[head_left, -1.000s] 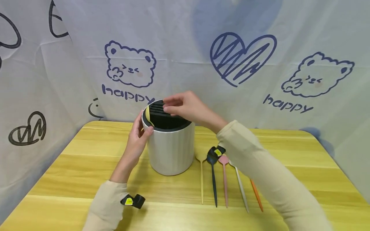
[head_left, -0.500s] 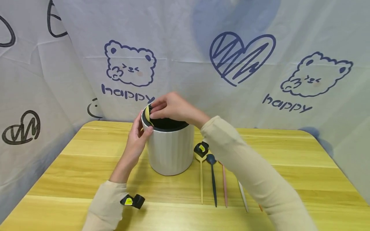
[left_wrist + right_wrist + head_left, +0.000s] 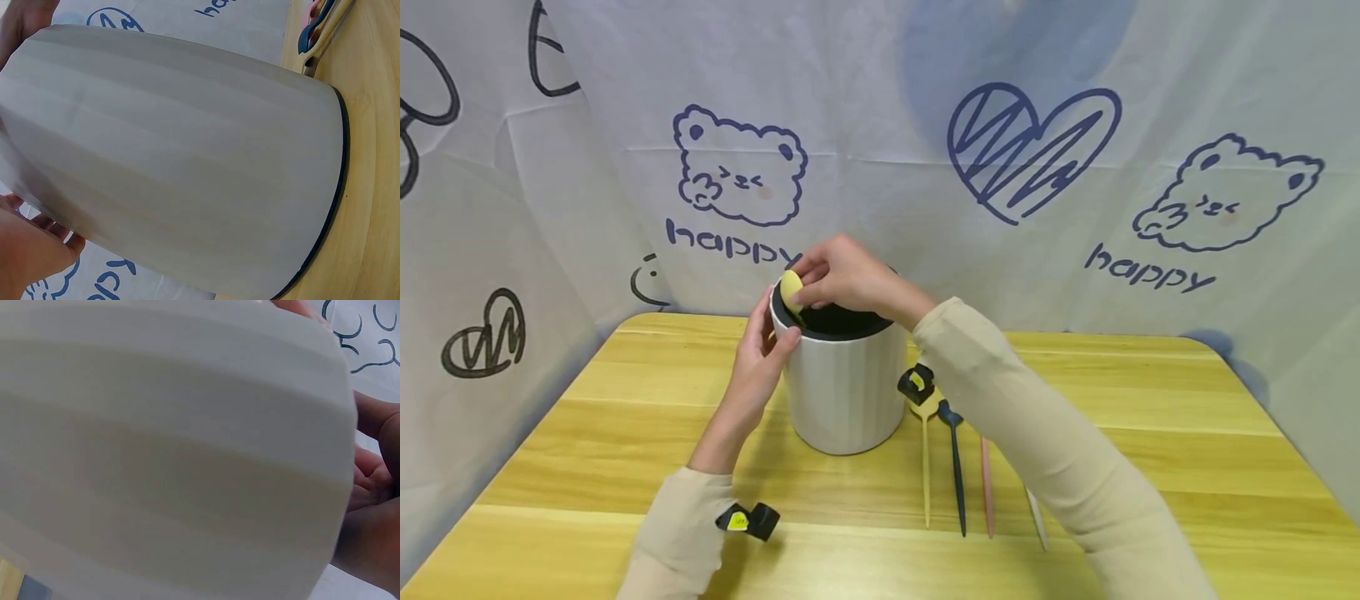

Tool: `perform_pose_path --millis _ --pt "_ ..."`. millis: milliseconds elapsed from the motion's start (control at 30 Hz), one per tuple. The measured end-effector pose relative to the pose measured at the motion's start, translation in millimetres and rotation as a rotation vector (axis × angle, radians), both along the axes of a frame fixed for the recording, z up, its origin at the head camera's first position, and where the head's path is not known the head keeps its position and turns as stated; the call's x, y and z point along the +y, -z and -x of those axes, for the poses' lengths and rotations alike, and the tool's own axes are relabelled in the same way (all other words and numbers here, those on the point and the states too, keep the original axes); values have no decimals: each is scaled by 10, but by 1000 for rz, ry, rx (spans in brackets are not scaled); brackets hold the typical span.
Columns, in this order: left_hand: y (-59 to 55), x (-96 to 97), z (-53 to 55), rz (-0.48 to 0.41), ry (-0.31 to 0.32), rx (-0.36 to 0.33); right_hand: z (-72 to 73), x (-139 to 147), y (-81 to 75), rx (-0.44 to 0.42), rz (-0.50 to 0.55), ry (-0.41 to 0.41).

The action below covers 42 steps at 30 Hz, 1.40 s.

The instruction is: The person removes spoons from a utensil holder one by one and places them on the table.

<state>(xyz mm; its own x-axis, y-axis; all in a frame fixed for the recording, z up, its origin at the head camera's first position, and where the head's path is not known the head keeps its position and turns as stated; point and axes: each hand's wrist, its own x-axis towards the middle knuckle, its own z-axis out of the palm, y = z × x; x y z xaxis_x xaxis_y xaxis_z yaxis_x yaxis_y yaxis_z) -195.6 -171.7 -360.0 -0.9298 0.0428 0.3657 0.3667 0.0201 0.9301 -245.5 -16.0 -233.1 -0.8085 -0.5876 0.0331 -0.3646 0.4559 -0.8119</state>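
Note:
A white ribbed utensil holder (image 3: 846, 392) with a dark rim stands upright on the table. My left hand (image 3: 758, 358) grips its left side, thumb at the rim and fingers round the back. Over the mouth, my right hand (image 3: 848, 279) pinches a yellow spoon (image 3: 790, 290) by its oval head at the left inner edge. The spoon's lower part is hidden in the dark interior. Ribbed wall of the holder (image 3: 187, 144) fills most of the left wrist view, and its pale side (image 3: 175, 444) blocks the spoon in the right wrist view.
Right of the holder, another yellow spoon (image 3: 927, 475), a dark blue one (image 3: 958, 475), a pink handle (image 3: 987, 492) and a white handle (image 3: 1036, 517) lie on the wooden table (image 3: 835, 558). My right sleeve (image 3: 1045, 433) covers part of them. A printed cloth (image 3: 880, 108) hangs behind.
My right hand moved left across the mouth of the holder to the yellow spoon. The spoon's head has turned, showing its oval face. My left hand keeps its grip.

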Motion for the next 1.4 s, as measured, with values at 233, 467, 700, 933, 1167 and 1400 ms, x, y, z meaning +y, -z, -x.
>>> perform_pose_path --millis 233,467,700,933,1167,1400 --pt "-19 -4 38 13 -9 -28 68 0 48 -12 21 73" --pt "-32 2 61 18 -11 -26 103 21 22 33 45 100" --pt "-29 10 77 15 -5 -13 55 101 -78 60 143 131" --pt "-19 -3 74 30 -17 -21 -31 221 -178 98 184 121" --pt "-9 -1 82 26 -18 2 -123 346 -292 168 242 142" --pt "10 -2 79 12 -22 12 -284 431 -405 248 264 113"
